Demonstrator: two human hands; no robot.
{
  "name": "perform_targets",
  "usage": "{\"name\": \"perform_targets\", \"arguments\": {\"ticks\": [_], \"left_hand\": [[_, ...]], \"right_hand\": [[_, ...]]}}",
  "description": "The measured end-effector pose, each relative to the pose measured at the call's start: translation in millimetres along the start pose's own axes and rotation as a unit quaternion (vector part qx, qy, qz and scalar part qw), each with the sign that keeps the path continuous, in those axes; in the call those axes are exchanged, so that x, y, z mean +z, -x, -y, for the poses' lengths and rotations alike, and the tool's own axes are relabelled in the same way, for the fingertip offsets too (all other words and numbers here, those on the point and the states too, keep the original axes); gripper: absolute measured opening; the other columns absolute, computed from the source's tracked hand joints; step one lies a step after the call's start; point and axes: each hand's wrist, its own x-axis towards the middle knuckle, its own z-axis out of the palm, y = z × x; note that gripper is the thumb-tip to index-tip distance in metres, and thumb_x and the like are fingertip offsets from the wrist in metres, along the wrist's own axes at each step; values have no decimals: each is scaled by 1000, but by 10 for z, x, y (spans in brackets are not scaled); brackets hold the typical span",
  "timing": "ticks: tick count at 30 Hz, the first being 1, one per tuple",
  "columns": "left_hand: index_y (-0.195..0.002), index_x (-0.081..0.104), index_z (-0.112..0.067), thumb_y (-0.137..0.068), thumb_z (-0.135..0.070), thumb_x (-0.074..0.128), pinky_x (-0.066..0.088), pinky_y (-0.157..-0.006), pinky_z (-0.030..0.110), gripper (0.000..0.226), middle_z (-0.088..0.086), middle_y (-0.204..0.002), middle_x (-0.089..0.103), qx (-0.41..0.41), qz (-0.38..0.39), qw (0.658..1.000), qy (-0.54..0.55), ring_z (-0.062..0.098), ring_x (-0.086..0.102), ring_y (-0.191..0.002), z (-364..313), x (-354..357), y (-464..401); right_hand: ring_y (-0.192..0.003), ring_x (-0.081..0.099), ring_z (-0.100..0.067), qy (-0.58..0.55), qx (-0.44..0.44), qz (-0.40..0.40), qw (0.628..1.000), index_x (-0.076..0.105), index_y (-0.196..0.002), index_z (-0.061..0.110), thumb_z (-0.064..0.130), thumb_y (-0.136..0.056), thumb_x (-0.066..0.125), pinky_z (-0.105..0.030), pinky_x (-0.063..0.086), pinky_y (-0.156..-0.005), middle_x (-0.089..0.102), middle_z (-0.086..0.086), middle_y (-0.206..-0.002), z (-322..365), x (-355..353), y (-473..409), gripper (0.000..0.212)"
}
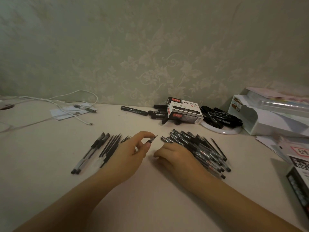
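1. A row of pens [93,153] lies on the counter [150,190], just left of the left hand [132,153].
2. Its fingers [145,133] pinch one pen [153,140], its long axis slanting up-right, away from that row.
3. The right hand [173,154] rests loosely curled against the pile of pens [204,148], gripping nothing I can see.

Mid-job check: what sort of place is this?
Probably a home desk against a wall: floral wallpaper, white charging cables, a paper tray, and a pen pile beside the pen that the left hand pinches.
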Motion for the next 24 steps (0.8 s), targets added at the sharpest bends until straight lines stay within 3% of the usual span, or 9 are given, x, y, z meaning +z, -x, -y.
{"name": "perform_targets", "arguments": {"ticks": [2, 4, 7, 10, 14, 24], "left_hand": [[-116, 56, -45, -98, -31, 47, 40, -54, 14, 25, -7, -72, 53, 1, 11, 1000, -4, 2, 45, -56, -4, -4, 7], [-115, 56, -47, -98, -32, 46, 43, -55, 17, 25, -7, -73, 54, 1, 20, 1000, -6, 6, 50, -59, -4, -8, 9], [-111, 56, -50, -98, -33, 46, 48, -62, 22, 23, -6, -76, 56, 2, 38, 999, -10, 13, 57, -71, -14, -4, 12], [-109, 57, -49, -99, -32, 46, 49, -62, 26, 22, -6, -74, 55, 9, 53, 998, -11, 12, 55, -66, -31, 9, 18], [-110, 57, -47, -99, -32, 46, 38, -51, 11, 22, -9, -73, 54, 22, 70, 997, -18, -2, 48, -54, -64, 5, 37], [-108, 56, -35, -95, -30, 54, 37, -53, 12, 14, -8, -75, 57, 56, 65, 995, -55, -1, 50, -56, -109, -21, 53]], "right_hand": [[-90, 61, -24, -6, 19, -22, 1000, 69, -111, 13, 11, -95, 61, -40, 50, -77, 66, -4, -101, 12, -14, 13, 18], [-82, 64, -12, -84, 79, -80, 990, 69, -107, 14, 10, -93, 64, -32, 53, -74, 66, 2, -97, 29, -34, 5, 16], [-80, 68, -6, -259, 217, -159, 928, 73, -93, 21, 11, -86, 74, -22, 56, -72, 70, 9, -87, -4, -89, -12, 12], [-87, 70, -4, -367, 277, -169, 872, 78, -88, 28, 12, -84, 76, -15, 54, -74, 74, 13, -91, -54, -109, 4, 17], [-93, 70, -2, -404, 268, -136, 864, 78, -96, 29, 8, -86, 73, -12, 52, -82, 75, 14, -96, -64, -116, 8, 23], [-81, 72, -10, -433, 240, -92, 864, 76, -91, 27, 11, -85, 75, -13, 52, -74, 75, 1, -85, -37, -148, 20, 17]]}}
